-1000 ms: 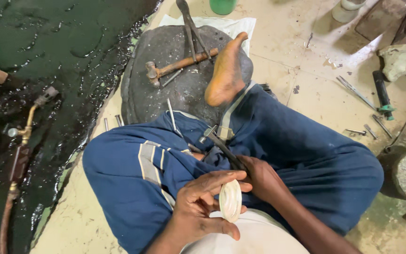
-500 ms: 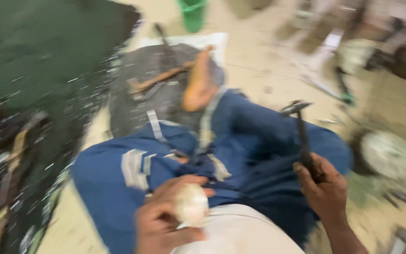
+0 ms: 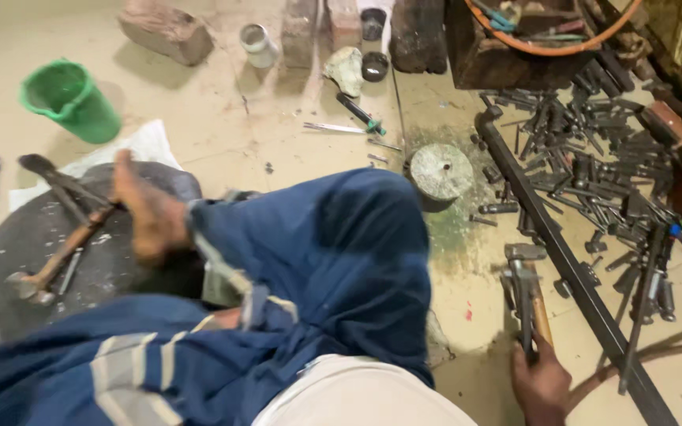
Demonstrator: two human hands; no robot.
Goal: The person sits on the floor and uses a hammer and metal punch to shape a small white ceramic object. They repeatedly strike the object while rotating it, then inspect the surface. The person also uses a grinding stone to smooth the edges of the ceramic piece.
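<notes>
Head view: the right hand (image 3: 542, 383), low at the frame's edge, has its grip clenched round a pair of pliers (image 3: 524, 304) lying on the floor beside a long steel bar (image 3: 562, 260). The left hand is unseen. The pliers could snag the bar or nearby loose bolts (image 3: 593, 166).

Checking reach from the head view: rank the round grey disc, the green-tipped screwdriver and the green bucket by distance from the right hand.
From the right hand:
1. Round grey disc, on the floor beside the knee.
2. Green-tipped screwdriver, farther up the floor.
3. Green bucket, far upper left.
</notes>
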